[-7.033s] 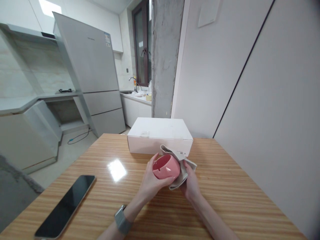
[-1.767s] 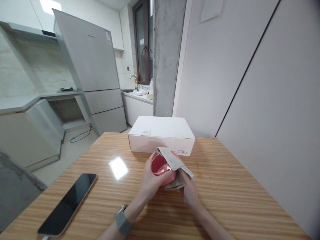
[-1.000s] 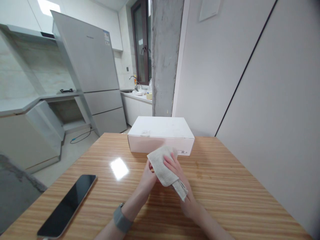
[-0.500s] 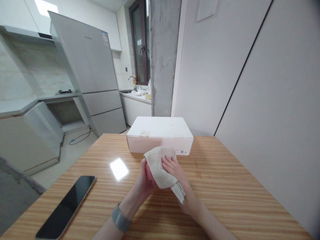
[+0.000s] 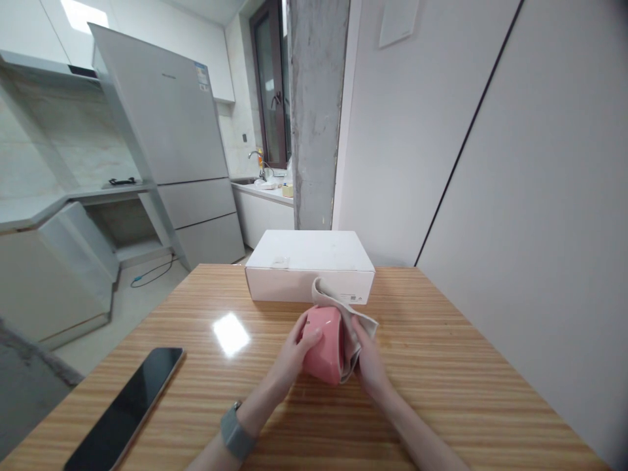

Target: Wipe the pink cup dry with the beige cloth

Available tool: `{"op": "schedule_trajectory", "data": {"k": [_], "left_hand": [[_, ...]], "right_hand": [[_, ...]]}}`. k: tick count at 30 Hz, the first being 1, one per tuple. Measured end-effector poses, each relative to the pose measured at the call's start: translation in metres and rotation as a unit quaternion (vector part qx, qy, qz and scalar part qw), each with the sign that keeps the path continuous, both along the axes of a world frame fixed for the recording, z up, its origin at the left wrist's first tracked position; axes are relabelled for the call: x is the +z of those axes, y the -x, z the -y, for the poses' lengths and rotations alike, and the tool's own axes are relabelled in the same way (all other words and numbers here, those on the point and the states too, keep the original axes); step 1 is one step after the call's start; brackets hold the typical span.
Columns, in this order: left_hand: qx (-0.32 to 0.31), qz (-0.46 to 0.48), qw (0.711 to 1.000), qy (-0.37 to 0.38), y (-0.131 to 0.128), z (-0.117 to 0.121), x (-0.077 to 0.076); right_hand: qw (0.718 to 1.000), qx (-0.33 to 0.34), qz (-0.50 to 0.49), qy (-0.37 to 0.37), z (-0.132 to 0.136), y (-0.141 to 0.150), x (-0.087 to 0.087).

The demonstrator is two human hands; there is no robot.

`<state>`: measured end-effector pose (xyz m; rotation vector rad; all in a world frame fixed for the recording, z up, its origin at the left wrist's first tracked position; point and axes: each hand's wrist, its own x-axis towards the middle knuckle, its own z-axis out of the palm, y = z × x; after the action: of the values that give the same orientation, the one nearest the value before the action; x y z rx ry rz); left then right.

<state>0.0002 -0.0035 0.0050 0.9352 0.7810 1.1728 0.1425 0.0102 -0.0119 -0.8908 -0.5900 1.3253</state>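
A glossy pink bowl (image 5: 322,356) is tipped on its side above the table, its opening facing right. My left hand (image 5: 290,358) grips it from the left, the thumb laid across its outside. My right hand (image 5: 371,367) holds a beige cloth (image 5: 347,315) against the open side. Part of the cloth seems to go inside the rim, while a loose corner sticks up past the bowl. The fingers of my right hand are partly hidden by the cloth.
A white box (image 5: 309,252) stands on the wood-grain table (image 5: 456,392) just beyond my hands. At the left edge lies a black phone (image 5: 127,409). A white wall (image 5: 530,196) rises on the right; a fridge (image 5: 167,124) is behind on the left.
The bowl has turned so that its pink side shows; before, the cloth covered it almost wholly. My right hand and the cloth have shifted right, to the bowl's opening.
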Motion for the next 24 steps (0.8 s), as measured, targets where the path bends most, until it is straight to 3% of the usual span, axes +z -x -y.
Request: {"op": "schedule_trajectory", "data": {"k": [4,9,13,18,24], "left_hand": [[0.04,-0.071,0.996,-0.023,-0.004,0.0,0.001],[0.052,-0.021,0.998,0.0,-0.006,-0.001,-0.002],[0.022,-0.004,0.999,0.046,-0.006,0.002,-0.005],[-0.02,-0.037,0.999,-0.009,-0.005,0.001,-0.01],[0.005,-0.1,0.995,0.011,-0.001,-0.005,-0.012]], "right_hand": [[0.995,-0.01,0.076,-0.066,0.01,0.005,0.002],[0.978,0.031,0.16,-0.133,0.022,0.011,0.002],[0.98,0.03,0.159,-0.116,0.02,0.008,0.002],[0.991,-0.01,0.114,-0.064,0.006,-0.002,-0.005],[0.994,0.0,0.088,-0.07,0.009,-0.002,-0.006]]}}
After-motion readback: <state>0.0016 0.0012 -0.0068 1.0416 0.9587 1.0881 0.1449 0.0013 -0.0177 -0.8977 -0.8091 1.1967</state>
